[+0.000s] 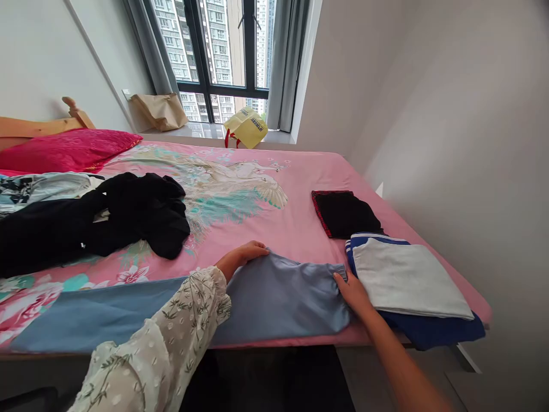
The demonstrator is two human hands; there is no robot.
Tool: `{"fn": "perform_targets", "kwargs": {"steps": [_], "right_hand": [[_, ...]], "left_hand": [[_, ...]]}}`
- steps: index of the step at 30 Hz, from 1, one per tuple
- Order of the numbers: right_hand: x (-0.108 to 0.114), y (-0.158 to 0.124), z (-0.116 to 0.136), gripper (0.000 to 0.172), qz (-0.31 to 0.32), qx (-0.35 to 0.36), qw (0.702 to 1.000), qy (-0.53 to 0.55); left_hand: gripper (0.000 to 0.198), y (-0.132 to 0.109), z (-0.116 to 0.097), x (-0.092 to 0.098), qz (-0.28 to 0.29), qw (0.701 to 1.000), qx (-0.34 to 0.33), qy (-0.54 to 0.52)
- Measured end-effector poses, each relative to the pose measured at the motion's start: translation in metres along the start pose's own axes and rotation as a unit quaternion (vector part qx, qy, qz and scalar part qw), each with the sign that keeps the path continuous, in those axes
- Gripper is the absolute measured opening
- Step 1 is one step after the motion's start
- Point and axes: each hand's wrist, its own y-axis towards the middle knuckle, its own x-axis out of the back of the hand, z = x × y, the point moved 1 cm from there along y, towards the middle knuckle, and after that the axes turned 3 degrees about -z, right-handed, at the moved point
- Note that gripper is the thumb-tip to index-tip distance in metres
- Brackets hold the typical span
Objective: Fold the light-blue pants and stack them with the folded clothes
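A pair of blue-grey trousers [287, 303] lies lengthwise along the near edge of the bed, the legs stretching off to the left. My left hand [246, 252] pinches the far edge of the cloth, near the middle of the picture. At the gathered waistband on the right end, my right hand [354, 292] grips the corner between thumb and fingers. My left forearm, in a sheer leaf-patterned sleeve, covers part of the trousers. Just right of my right hand sits a folded white and blue garment [407, 277].
Behind that stack lies a folded black garment with red trim [345, 214]. Rumpled black clothes [141, 214] spread over the left of the pink bedsheet [240, 234], near a red pillow [68, 150]. A paper bag [160, 111] and yellow bag [246, 127] stand by the window.
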Motion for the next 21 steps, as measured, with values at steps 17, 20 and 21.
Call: {"fn": "perform_targets", "kwargs": {"steps": [17, 20, 21], "right_hand": [[0.047, -0.027, 0.007, 0.041, -0.080, 0.020, 0.991, -0.105], [0.028, -0.048, 0.033, 0.039, -0.158, 0.163, 0.971, -0.070], [0.017, -0.055, 0.041, 0.039, -0.167, 0.220, 0.960, -0.055]], "left_hand": [[0.034, -0.037, 0.000, -0.053, -0.294, 0.888, -0.234, 0.265], [0.033, -0.069, 0.005, -0.079, -0.221, 0.867, -0.327, 0.305], [0.034, -0.080, 0.010, -0.086, -0.196, 0.856, -0.351, 0.324]]}}
